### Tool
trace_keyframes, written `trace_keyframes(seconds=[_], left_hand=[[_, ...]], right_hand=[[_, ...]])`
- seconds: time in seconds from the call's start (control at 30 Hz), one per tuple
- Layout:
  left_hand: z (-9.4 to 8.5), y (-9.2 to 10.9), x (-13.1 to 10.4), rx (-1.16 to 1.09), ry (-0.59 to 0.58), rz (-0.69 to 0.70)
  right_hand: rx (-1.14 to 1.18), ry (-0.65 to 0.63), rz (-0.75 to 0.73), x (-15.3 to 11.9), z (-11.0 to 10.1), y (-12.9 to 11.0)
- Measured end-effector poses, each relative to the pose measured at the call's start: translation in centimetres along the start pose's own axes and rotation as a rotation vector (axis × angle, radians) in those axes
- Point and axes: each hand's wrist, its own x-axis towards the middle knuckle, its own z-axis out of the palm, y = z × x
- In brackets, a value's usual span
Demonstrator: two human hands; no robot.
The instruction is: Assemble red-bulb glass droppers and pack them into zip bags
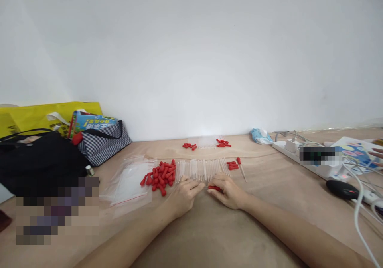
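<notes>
My right hand is closed around a red rubber dropper bulb, its narrow end turned toward my left hand. My left hand pinches a thin glass dropper tube; only a short bit shows between the two hands, mostly hidden by my fingers. Just beyond both hands lies a row of clear glass tubes. Left of it is a heap of red bulbs. At the row's right end lie a few red bulbs and a dropper with its bulb fitted.
Clear zip bags lie left of the heap. Farther back are more tubes with red bulbs on either side. A striped bag and black bag stand left. To the right are a power strip, cables and a blue mask.
</notes>
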Motion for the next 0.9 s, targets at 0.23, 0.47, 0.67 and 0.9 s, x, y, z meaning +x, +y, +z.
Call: trace_keyframes(seconds=[0.23, 0.47, 0.67, 0.9], left_hand=[[0.2, -0.3, -0.3, -0.121, 0.204, -0.144], [0.3, 0.3, -0.3, -0.187, 0.274, -0.191], [0.0, 0.7, 0.0, -0.255, 0.297, -0.188], [-0.4, 0.9, 0.3, -0.271, 0.254, -0.237]], right_hand=[[0.315, 0.131, 0.247, 0.1, -0.2, 0.0], [0.941, 0.353, 0.534, 0.5, 1.2, -1.0], [0.978, 0.413, 0.516, 2.0, 0.9, -1.6], [0.335, 0.422, 0.764, 1.5, -5.7, 4.7]])
